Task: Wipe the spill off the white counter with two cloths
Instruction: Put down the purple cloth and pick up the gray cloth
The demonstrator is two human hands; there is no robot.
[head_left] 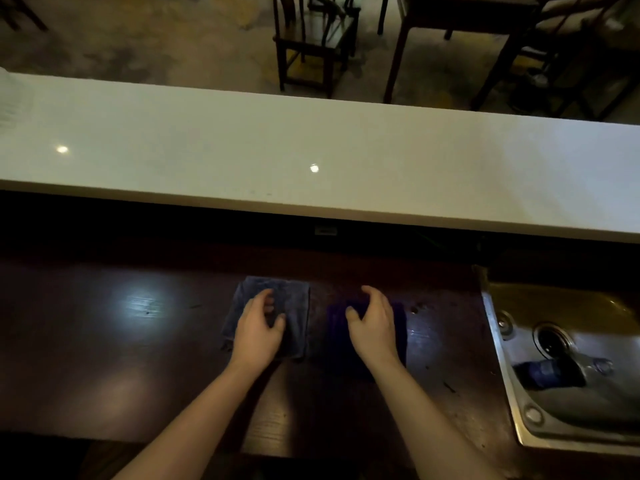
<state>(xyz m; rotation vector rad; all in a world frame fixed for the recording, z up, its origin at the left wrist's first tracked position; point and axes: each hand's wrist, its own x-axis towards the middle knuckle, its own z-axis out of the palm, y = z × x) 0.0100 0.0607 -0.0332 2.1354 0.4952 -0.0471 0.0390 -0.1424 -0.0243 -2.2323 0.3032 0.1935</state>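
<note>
Each cloth (298, 306) lies under an open hand (258, 327)

a steel sink (568, 386) sits right of the dark wooden worktop (104, 341); chairs (313, 43) stand beyond.

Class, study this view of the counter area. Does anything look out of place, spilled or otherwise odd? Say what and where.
Little stands out. No spill shows on the white counter, only two light reflections. Both cloths, the grey cloth and purple cloth, lie on the lower dark wooden surface instead. A bluish object lies in the sink.
</note>
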